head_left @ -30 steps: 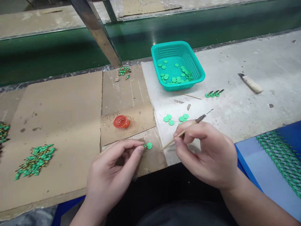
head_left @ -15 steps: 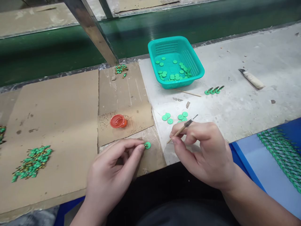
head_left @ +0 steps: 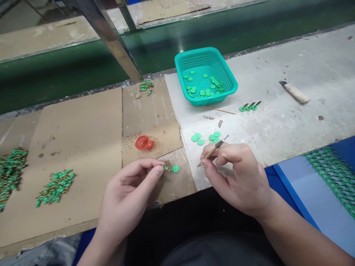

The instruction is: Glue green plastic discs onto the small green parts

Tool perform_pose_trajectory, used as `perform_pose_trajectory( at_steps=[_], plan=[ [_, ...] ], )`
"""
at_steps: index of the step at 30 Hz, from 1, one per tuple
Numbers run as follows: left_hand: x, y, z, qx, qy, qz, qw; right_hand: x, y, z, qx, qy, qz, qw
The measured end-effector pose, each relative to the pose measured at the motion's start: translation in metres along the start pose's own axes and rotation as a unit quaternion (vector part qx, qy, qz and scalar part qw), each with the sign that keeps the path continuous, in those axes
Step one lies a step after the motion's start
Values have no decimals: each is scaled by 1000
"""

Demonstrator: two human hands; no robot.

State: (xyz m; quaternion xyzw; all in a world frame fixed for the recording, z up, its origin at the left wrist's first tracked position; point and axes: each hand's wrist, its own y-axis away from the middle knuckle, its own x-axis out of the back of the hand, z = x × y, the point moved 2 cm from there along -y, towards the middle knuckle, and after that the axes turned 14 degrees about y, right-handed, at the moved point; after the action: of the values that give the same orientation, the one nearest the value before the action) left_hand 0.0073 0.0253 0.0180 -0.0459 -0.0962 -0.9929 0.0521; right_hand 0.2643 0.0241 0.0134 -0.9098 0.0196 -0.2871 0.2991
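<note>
My left hand pinches a small green and gold figure-like piece between thumb and forefinger. Just right of it, apart from the fingertips, a flat green disc lies on the cardboard. Closed around a thin wooden-handled tool, my right hand rests near the white sheet; the tool's dark, fine tip points up and right. Several green button-like discs with small holes lie just beyond that hand. An orange-red cup stands on cardboard beyond my left hand.
A teal basket holds several green discs. Beside it are three discs with small pieces attached, a thin stick and a wrapped-handle knife. Piles of green-gold pieces lie left. Green rows sit on a blue tray at right.
My left hand has drawn slightly left with the small piece, which now shows apart from the disc. The right hand keeps its hold on the tool. The view has shifted a little left.
</note>
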Motion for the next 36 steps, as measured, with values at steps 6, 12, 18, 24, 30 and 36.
perform_pose_trajectory(
  at_steps=[6,12,18,24,30,36],
  plan=[
    [17,-2,15,49,106,-10,993,-5,10,-4,2,32,40,999],
    [26,13,28,54,164,-15,985,-8,17,-12,-47,12,77,996],
    [25,27,43,61,216,-41,974,-1,9,-21,-12,45,34,998],
    [14,44,52,126,341,-111,925,-9,3,-61,-114,-124,-56,984],
    [3,57,53,150,412,-129,889,-19,-10,-98,-33,-122,-29,992],
    [3,63,57,121,401,-141,897,-15,-8,-108,8,-124,-5,992]
  ],
)
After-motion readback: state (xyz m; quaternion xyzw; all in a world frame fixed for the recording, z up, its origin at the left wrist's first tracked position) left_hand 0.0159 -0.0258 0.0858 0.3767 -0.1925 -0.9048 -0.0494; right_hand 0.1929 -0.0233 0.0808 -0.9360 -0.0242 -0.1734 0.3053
